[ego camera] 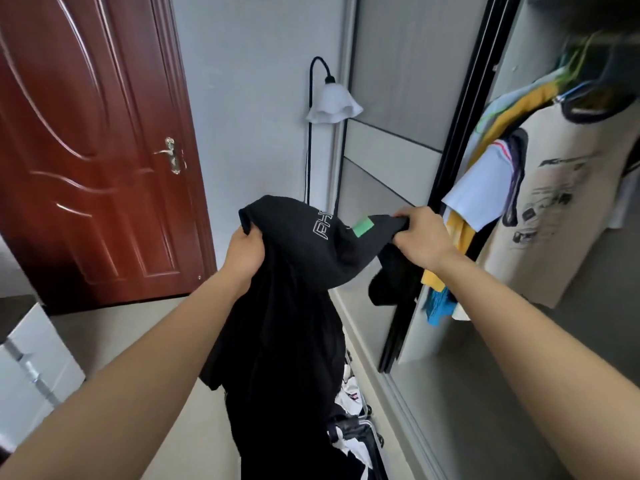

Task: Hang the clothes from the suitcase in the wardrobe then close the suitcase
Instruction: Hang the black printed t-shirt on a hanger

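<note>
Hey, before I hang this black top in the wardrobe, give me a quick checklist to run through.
1. Both hands grip the black top, left hand and right hand: ok.
2. Hanger inside the top, none visible: cannot tell.
3. Wardrobe door slid aside, hanging clothes exposed: ok.
4. Free room on the rail, too blurred: cannot tell.
5. Suitcase emptied, white clothes lie in it: not ok.
</note>
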Demonstrator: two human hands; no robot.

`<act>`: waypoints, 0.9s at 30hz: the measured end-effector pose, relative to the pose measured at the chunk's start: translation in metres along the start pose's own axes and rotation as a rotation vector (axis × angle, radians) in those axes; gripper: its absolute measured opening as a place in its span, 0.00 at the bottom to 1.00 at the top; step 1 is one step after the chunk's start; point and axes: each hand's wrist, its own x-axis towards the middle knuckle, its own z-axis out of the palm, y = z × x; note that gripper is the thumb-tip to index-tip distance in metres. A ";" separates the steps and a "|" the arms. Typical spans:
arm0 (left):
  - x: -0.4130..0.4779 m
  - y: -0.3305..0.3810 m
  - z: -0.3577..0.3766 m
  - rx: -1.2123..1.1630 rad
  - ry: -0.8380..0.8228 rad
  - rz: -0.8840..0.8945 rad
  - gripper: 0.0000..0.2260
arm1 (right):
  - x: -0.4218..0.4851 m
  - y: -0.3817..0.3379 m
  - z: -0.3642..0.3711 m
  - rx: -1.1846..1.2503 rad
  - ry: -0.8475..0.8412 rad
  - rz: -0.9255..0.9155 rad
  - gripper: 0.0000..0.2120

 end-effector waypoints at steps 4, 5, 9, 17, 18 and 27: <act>0.001 0.023 -0.001 -0.006 0.024 -0.024 0.16 | 0.000 -0.013 -0.008 0.193 0.051 0.176 0.08; 0.004 0.028 -0.002 0.022 0.048 -0.013 0.18 | 0.002 -0.015 -0.011 0.310 0.085 0.232 0.09; 0.026 0.049 -0.008 0.212 0.027 0.063 0.20 | 0.015 -0.017 -0.027 0.628 0.205 0.312 0.13; 0.071 0.090 0.026 -0.263 -0.063 -0.347 0.16 | 0.022 -0.004 -0.006 -0.022 -0.021 0.210 0.33; 0.072 0.094 0.036 -0.301 -0.053 -0.369 0.12 | 0.013 -0.005 0.003 0.062 -0.133 0.220 0.26; 0.087 0.111 0.105 -0.453 -0.052 -0.456 0.10 | -0.006 0.012 0.084 0.235 -0.183 0.329 0.14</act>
